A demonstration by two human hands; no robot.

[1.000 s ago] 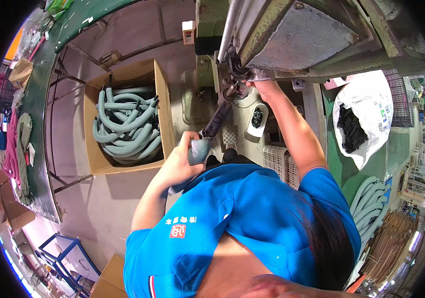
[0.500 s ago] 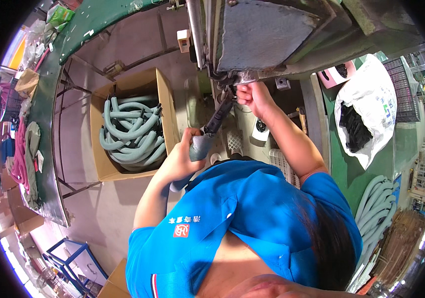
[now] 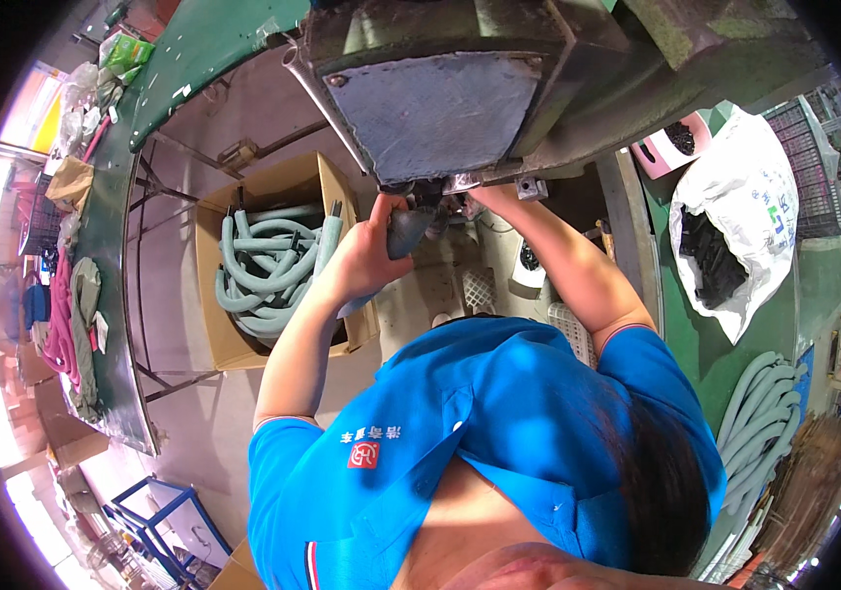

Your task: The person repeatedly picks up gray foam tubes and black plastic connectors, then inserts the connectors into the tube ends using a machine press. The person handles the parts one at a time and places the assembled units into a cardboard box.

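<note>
L hand (image 3: 366, 258) clenched round grey hose (image 3: 406, 231); R hand (image 3: 475, 192) mostly hidden, grip unclear.

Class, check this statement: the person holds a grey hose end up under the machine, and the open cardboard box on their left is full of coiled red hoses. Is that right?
Not quite. In the head view the cardboard box holds coiled pale grey-green hoses, not red ones. The rest stands: the left hand grips a grey hose end raised under the machine, and the box lies on the person's left.

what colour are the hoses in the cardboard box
Pale grey-green hoses, coiled in the open box; the head view, the only one, shows them at left of the left hand.
</note>
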